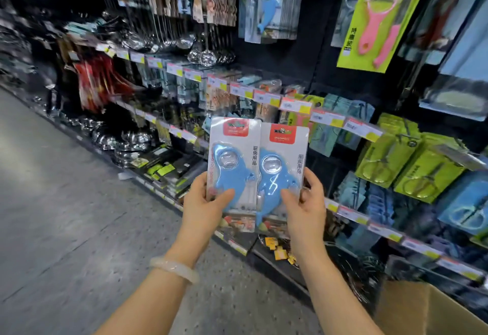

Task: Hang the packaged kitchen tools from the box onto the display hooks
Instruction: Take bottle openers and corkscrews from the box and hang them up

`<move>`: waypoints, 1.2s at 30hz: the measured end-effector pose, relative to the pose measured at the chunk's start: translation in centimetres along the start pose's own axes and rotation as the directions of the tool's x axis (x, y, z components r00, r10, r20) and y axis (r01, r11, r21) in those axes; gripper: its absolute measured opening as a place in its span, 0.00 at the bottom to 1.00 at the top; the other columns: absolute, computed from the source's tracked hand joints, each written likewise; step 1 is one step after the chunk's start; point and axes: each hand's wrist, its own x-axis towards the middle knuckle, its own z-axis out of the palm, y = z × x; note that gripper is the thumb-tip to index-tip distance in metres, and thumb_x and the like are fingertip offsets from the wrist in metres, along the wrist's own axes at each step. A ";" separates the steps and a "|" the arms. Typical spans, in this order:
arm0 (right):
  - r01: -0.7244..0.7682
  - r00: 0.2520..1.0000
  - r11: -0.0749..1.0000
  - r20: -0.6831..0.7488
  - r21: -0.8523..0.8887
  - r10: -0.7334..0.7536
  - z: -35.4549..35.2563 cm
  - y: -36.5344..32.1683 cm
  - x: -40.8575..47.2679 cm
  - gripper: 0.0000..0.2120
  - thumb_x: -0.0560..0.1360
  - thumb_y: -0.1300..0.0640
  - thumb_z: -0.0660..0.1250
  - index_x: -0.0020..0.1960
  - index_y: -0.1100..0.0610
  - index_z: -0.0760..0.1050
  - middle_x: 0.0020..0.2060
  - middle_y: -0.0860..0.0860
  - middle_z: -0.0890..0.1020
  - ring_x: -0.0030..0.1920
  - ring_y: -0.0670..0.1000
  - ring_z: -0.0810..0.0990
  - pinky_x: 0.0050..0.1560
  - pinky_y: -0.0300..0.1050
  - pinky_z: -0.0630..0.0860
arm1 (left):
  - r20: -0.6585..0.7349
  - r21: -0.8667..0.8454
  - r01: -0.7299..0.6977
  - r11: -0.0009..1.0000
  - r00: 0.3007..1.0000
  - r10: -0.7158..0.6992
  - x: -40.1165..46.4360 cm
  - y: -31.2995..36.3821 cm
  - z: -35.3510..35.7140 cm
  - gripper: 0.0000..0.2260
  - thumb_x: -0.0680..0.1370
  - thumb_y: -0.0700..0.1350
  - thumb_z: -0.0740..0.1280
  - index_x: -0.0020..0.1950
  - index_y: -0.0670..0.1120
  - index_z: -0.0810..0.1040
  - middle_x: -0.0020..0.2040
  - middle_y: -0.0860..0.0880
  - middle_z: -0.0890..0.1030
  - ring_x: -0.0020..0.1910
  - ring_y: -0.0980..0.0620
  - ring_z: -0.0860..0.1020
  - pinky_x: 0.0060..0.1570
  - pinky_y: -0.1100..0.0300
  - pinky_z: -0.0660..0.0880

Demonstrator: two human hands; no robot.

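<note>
Hands hold two blister packs upright at the centre of the frame, in front of a shop display. Left hand (204, 202) grips the left pack (233, 165) by its lower left edge, thumb across the front and fingers behind. Right hand (306, 202) grips the right pack (284, 173) by its lower right edge the same way. Each pack has a white card with a red label at the top and a blue dolphin-shaped tool under clear plastic. The packs sit side by side, inner edges touching or slightly overlapping. A pale bangle (174, 268) circles the left wrist.

Behind the packs, a dark display wall (303, 52) carries rows of hanging kitchen goods with price tags (295, 104) along the rails. More dolphin packs (272, 4) hang at the upper centre. A green card with a pink peeler (380, 17) hangs at the upper right. Steel ladles (206, 54) hang at the upper left of centre. A corner of a cardboard box (422, 308) shows at the lower right. Grey floor (66, 215) fills the lower left.
</note>
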 end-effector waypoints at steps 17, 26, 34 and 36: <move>0.182 0.983 0.982 0.008 0.059 -0.182 9.8 -1.0 22.1 0.23 0.76 0.68 0.63 0.57 0.40 0.68 0.54 0.49 0.81 0.50 0.45 0.81 0.46 0.38 0.80 | 0.063 0.016 -0.144 0.989 0.988 0.142 23.7 5.1 3.3 0.15 0.75 0.36 0.69 0.61 0.46 0.75 0.51 0.48 0.83 0.46 0.53 0.82 0.43 0.61 0.79; 0.281 0.959 0.960 -0.031 -0.012 -0.282 12.8 -3.2 30.2 0.25 0.76 0.68 0.63 0.57 0.38 0.66 0.58 0.55 0.79 0.56 0.51 0.80 0.49 0.41 0.80 | 0.107 -0.064 -0.184 0.981 0.976 0.190 32.5 8.0 5.6 0.16 0.74 0.35 0.69 0.59 0.49 0.76 0.50 0.52 0.83 0.46 0.54 0.82 0.44 0.61 0.78; 0.362 0.924 0.928 -0.100 -0.093 -0.370 17.3 -5.3 35.7 0.24 0.76 0.65 0.64 0.61 0.40 0.64 0.56 0.54 0.80 0.54 0.49 0.80 0.52 0.46 0.80 | 0.193 -0.159 -0.227 0.961 0.947 0.256 40.6 11.0 5.7 0.16 0.75 0.36 0.69 0.58 0.52 0.75 0.51 0.54 0.82 0.48 0.57 0.81 0.42 0.64 0.76; 0.379 0.914 0.919 -0.111 -0.112 -0.391 18.8 -5.8 37.1 0.24 0.77 0.64 0.63 0.61 0.39 0.64 0.56 0.55 0.79 0.52 0.49 0.80 0.47 0.41 0.78 | 0.212 -0.175 -0.245 0.954 0.937 0.280 42.6 11.9 5.4 0.16 0.75 0.36 0.69 0.58 0.53 0.75 0.50 0.55 0.82 0.45 0.60 0.81 0.41 0.65 0.77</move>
